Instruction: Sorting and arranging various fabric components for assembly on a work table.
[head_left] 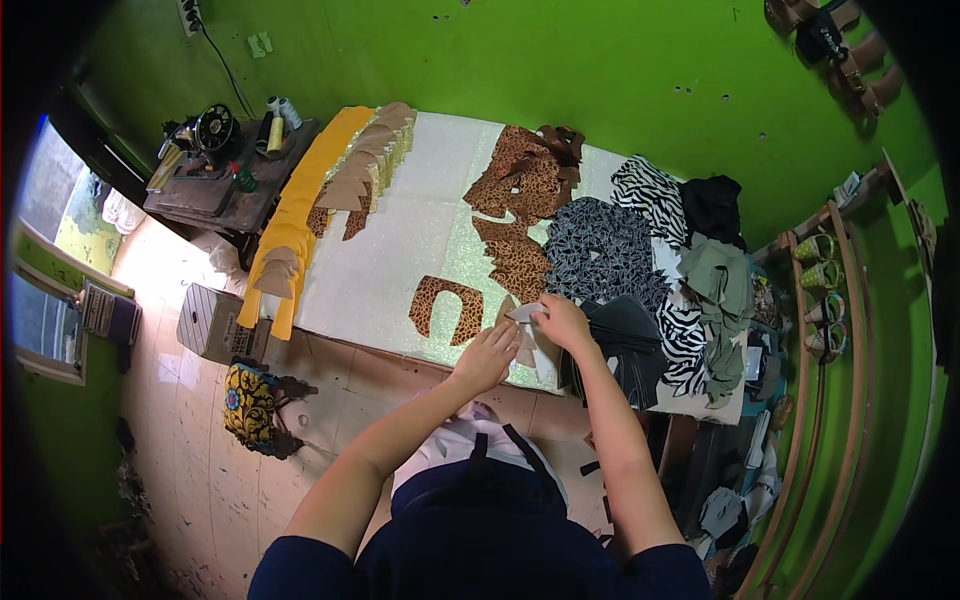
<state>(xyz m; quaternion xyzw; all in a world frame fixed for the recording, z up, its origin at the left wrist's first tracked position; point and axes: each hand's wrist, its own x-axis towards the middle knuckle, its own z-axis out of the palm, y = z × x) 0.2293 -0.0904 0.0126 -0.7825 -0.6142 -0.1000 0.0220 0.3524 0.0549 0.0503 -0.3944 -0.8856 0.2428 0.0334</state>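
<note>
Close up, gripping a small white piece (524, 313) by its right end, with thumb and fingers of the right hand (562, 322). Reaching leftward from that pinch, toward the left fingertips and just beyond them. Stretched out beside it with fingers close together, the left hand (486, 357). Impossible to tell whether gripping anything there. Just past the left fingertips, partly under the white piece, some flat brown pieces (527, 345) at the near edge of the table.

Next, to the left of both hands, a leopard-print piece (430, 310) with a rounded cutout, lying apart on the white table cover (375, 245). Right beside the right hand, a stack of black pieces (625, 350).

Farther along, a leopard-print pile (515, 180), a grey-and-black patterned pile (605, 250), zebra-print pieces (650, 190) and grey-green cloth (715, 285). Over at the left end, tan pieces (370, 150) overlapping in a row beside yellow cloth (335, 155). Beyond that, a sewing machine (212, 130) and thread spools (287, 112) before the green wall (580, 60).
</note>
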